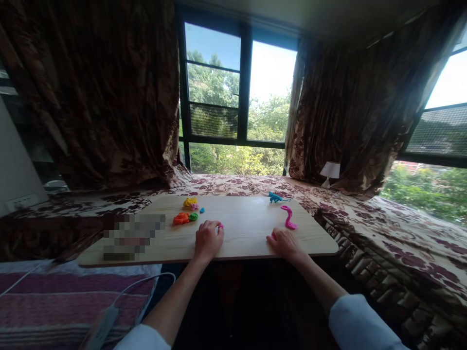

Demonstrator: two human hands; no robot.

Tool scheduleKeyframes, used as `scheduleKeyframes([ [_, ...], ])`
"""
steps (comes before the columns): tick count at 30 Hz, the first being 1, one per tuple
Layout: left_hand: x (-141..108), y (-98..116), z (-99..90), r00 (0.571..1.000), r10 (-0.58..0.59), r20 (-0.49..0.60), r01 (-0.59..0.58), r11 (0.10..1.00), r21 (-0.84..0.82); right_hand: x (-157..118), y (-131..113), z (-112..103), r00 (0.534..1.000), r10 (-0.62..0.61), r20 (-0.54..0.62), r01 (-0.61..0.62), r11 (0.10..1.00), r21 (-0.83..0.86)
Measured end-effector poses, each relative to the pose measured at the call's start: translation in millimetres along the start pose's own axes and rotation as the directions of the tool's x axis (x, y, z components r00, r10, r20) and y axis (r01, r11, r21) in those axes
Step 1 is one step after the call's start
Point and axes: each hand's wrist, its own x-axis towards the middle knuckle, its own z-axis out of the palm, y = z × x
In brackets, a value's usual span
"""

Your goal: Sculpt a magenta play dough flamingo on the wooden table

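My left hand (208,240) is over the middle of the wooden board, fingers curled round a small pink piece (221,226) that shows at the fingertips. To the right, my right hand (284,242) rests on the board near its front edge, fingers bent, with a bit of pink at the fingertips. Just beyond it lies a curved pink strip (289,217). Left of my left hand sit an orange lump (180,218), a green lump (193,216), a small blue piece (202,210), a yellow lump (189,201) and a pale pink lump (194,206).
A blue animal figure (276,197) stands at the back right of the wooden board (241,214). A blurred-out item covers the board's left end. Beyond are a white lamp (330,171), curtains and windows. A power strip (102,328) with a cable lies at lower left.
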Motion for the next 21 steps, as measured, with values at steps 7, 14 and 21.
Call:
scheduleKeyframes([
  [7,4.5,-14.2,3.5,0.997,-0.073,-0.026,0.071,0.994,-0.079,21.8,9.3,3.6,0.998,-0.060,0.002,0.058,0.974,0.220],
  [14,2.5,-8.3,1.4,0.995,-0.099,0.008,0.099,0.994,-0.052,-5.0,1.0,7.3,0.981,-0.192,-0.029,0.194,0.955,0.225],
  [21,2.2,-9.6,4.3,0.996,-0.088,0.004,0.088,0.994,-0.058,3.5,-48.7,33.3,0.921,-0.386,-0.061,0.391,0.905,0.169],
])
